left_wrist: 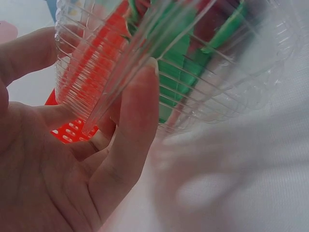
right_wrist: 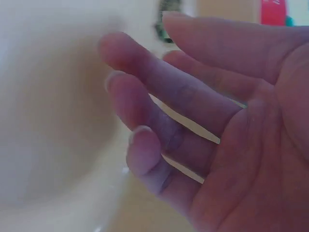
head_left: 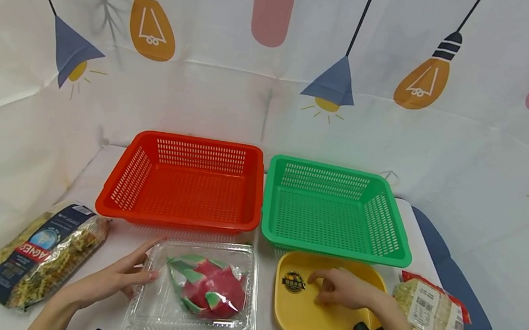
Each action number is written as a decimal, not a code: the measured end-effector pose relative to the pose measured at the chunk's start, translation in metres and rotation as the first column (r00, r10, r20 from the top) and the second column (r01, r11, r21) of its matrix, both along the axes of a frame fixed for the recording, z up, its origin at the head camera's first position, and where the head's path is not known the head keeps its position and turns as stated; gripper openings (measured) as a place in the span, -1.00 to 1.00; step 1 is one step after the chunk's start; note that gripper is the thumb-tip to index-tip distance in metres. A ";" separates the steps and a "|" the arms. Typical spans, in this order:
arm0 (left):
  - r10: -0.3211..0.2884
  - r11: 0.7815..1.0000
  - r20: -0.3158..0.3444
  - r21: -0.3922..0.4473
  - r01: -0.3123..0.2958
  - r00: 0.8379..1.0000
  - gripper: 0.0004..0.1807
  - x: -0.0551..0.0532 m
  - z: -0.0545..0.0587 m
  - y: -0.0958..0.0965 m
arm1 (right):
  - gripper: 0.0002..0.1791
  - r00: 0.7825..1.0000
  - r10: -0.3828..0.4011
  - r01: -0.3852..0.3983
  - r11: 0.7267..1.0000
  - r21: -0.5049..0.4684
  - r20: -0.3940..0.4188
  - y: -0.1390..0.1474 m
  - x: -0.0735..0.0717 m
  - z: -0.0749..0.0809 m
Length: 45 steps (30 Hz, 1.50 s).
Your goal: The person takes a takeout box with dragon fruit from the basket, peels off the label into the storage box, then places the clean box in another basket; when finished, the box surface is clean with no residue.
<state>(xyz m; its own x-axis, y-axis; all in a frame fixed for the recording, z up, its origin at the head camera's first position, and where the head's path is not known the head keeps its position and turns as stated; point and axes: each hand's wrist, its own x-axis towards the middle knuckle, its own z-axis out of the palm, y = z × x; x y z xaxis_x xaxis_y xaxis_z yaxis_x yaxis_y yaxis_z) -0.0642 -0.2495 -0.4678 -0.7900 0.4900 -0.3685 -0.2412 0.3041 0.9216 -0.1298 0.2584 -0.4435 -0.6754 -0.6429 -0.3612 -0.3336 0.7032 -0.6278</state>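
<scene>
A clear plastic clamshell box [head_left: 145, 308] lies at the front middle of the table, with a pink and green dragon fruit [head_left: 218, 290] showing through its lid. My left hand [head_left: 113, 279] holds the box's left edge; in the left wrist view the thumb [left_wrist: 140, 111] presses the ribbed rim while other fingers lie on its far side. To the right is a shallow yellow tray [head_left: 292, 319] with a dark round sticker [head_left: 294, 282]. Over this tray is my right hand [head_left: 348, 290], fingers loosely bent and apart, nothing between them in the right wrist view.
Behind the box stands a red perforated basket [head_left: 188, 222], with a green basket [head_left: 334, 251] beside it. A bag of coloured spiral pasta [head_left: 45, 254] lies at the left. Another clear bag with red edging [head_left: 433, 313] lies by the table's right edge, partly behind the right forearm.
</scene>
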 end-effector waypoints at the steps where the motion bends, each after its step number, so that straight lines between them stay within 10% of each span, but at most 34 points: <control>1: -0.001 1.000 0.002 0.003 0.001 1.000 -0.15 0.000 0.000 0.000 | -0.65 1.000 -0.006 0.006 1.000 -0.014 0.009 0.002 0.001 0.002; 18: 0.004 1.000 0.007 0.006 -0.004 1.000 -0.16 -0.001 0.000 0.000 | -0.38 0.965 -0.238 0.263 0.883 -0.388 0.112 -0.071 0.048 0.031; 29: 0.054 0.998 0.038 -0.023 -0.053 0.998 -0.15 0.001 0.002 0.000 | 0.05 0.964 -0.251 0.267 0.888 -0.375 0.091 -0.125 0.060 0.007; 45: 0.087 0.996 0.010 -0.008 -0.086 0.996 -0.17 0.004 -0.005 -0.001 | 0.00 0.969 -0.239 0.246 0.885 -0.395 0.067 -0.139 0.062 -0.008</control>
<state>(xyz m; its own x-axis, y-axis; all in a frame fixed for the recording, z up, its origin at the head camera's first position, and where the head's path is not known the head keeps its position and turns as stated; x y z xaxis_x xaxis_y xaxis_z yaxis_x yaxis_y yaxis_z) -0.0603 -0.2506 -0.4725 -0.8255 0.4172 -0.3800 -0.2762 0.2886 0.9167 -0.0673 0.1197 -0.4512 -0.8251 -0.5517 -0.1218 -0.1725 0.4514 -0.8755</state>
